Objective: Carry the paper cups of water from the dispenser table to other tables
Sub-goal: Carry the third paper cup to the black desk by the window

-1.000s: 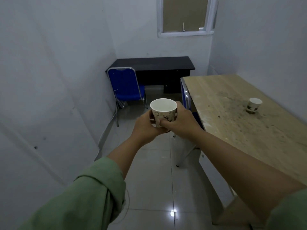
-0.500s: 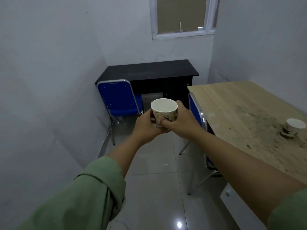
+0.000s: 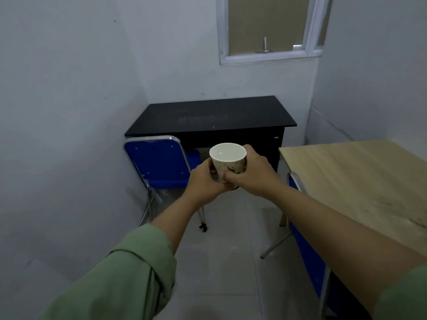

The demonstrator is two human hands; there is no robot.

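We are holding a paper cup out in front of us with both hands, upright and in mid-air above the floor. Our left hand is wrapping its fingers around the cup's left side and lower part, while our right hand is gripping the right side, its thumb lying across the printed front near the base. The two hands are touching each other below the cup. The rim is showing as a white ring, and the inside is looking pale; we cannot tell the water level for sure. Green sleeves are covering our upper forearms, pushed back from the wrists. Beyond the cup, a black desk is standing against the far wall under a window. A blue chair is sitting just in front of the desk's left end. To our right, a wooden table is running along the wall, and a second blue chair is tucked against its near edge.
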